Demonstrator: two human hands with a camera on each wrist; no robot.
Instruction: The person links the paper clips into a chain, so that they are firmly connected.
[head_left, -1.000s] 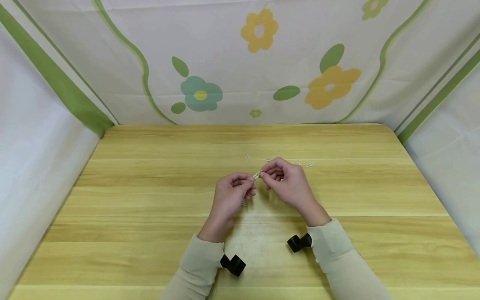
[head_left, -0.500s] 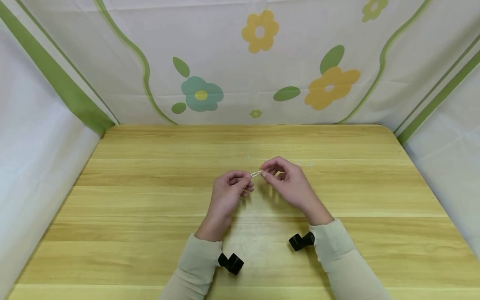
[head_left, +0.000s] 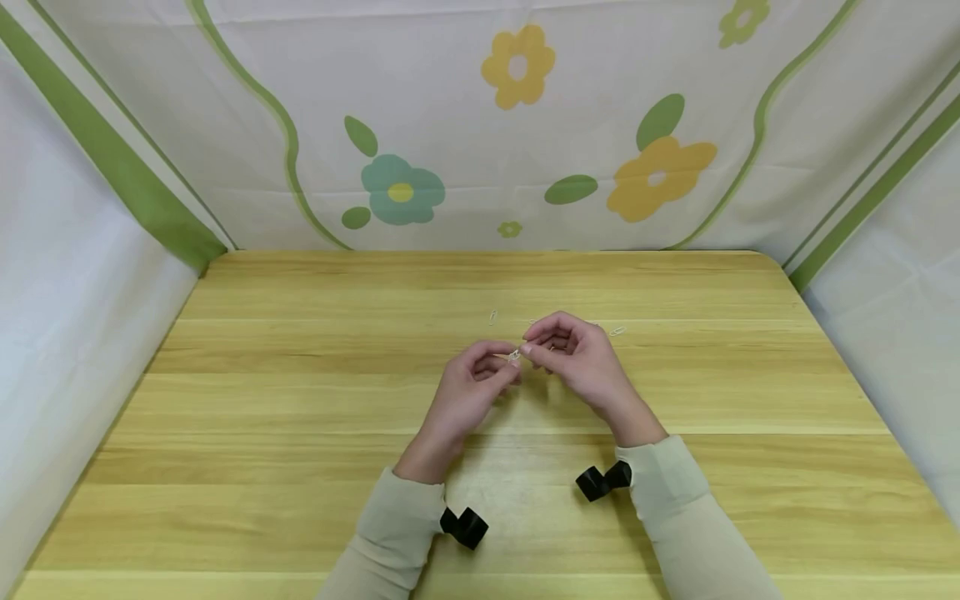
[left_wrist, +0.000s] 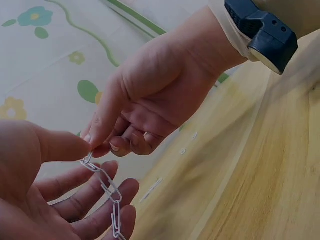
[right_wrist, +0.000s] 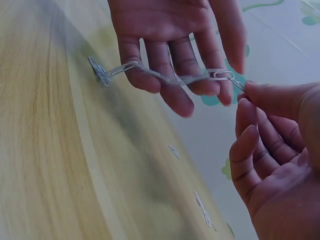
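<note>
A chain of white paper clips point(left_wrist: 110, 187) runs between the two hands. My right hand point(head_left: 581, 362) pinches the clip at one end between thumb and index finger, well seen in the right wrist view. My left hand point(head_left: 468, 392) is just to the left, palm up, thumb apart from the fingers. Across its relaxed fingers point(right_wrist: 180, 102) lies the linked chain point(right_wrist: 157, 75), which trails past the little finger to a bunched end point(right_wrist: 100, 72). The left thumb point(left_wrist: 65, 145) reaches close to the pinched clip.
Loose paper clips lie on the wooden table point(head_left: 262, 400) beyond the hands, one clip point(head_left: 492, 317) to the left and another clip point(head_left: 617, 332) to the right. A flowered white cloth point(head_left: 480, 125) hangs behind the table. Black wrist cameras point(head_left: 465, 528) sit on both sleeves.
My left hand has moved slightly right, closer to the right hand, and its thumb and index finger have spread from their pinch on the chain. The right hand keeps its pinch.
</note>
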